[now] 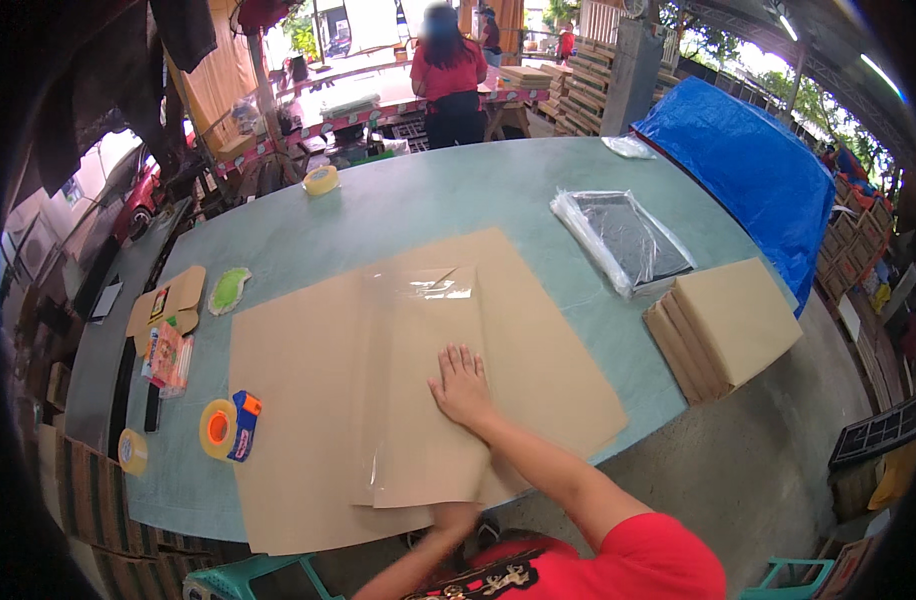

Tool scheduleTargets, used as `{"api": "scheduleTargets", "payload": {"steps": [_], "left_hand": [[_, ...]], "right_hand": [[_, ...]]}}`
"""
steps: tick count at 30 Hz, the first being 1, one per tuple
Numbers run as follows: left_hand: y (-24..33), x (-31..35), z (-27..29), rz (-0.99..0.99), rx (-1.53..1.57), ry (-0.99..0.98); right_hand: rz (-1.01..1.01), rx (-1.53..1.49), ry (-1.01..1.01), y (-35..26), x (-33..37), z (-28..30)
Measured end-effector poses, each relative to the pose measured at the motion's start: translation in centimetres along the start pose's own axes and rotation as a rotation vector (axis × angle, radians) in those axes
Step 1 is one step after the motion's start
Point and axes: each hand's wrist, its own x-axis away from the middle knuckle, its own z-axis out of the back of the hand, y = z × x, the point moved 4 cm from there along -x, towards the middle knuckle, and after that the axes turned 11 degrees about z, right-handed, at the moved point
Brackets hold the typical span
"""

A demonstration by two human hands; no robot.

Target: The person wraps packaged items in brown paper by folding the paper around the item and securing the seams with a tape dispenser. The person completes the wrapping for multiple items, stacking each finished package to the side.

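A large sheet of brown kraft paper (288,400) lies on the green table, with a folded brown paper piece (428,440) on it. Clear shiny plastic tape or film (433,283) covers the far end of the folded piece and runs down its left side. My right hand (463,385) rests flat on the folded paper, fingers stretched out, holding nothing. At the near edge of the paper is my left hand (456,516); its fingers are hidden at the paper's edge. Left of the sheet stands a blue and orange tape dispenser (244,425) with a tape roll (216,430).
A stack of brown paper-wrapped packs (728,325) sits at the right edge, near plastic-wrapped dark panels (633,240). Tape rolls (321,181) and small boxes (168,355) lie around the green table (408,190). A blue tarp (738,170) covers a pile. A person (450,80) stands beyond.
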Motion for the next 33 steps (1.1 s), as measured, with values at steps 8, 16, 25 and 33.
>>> {"api": "scheduleTargets", "payload": {"steps": [8,16,25,33], "left_hand": [[-6.9,-4.7,4.6,-0.072,0.183,0.084],[-4.5,-3.8,7.2,-0.272,0.06,0.04],[-1.6,-1.9,20.1,-0.328,0.006,-0.927],[-3.0,-19.3,13.6,-0.35,-0.304,0.127]], "right_hand": [[-0.013,-0.342,0.069,1.3,5.3,3.5],[0.179,-0.292,0.046,-3.6,14.0,3.1],[-0.063,-0.153,0.078,-6.8,12.9,2.4],[-0.044,-0.177,-0.022,-19.9,11.8,-7.4]]}}
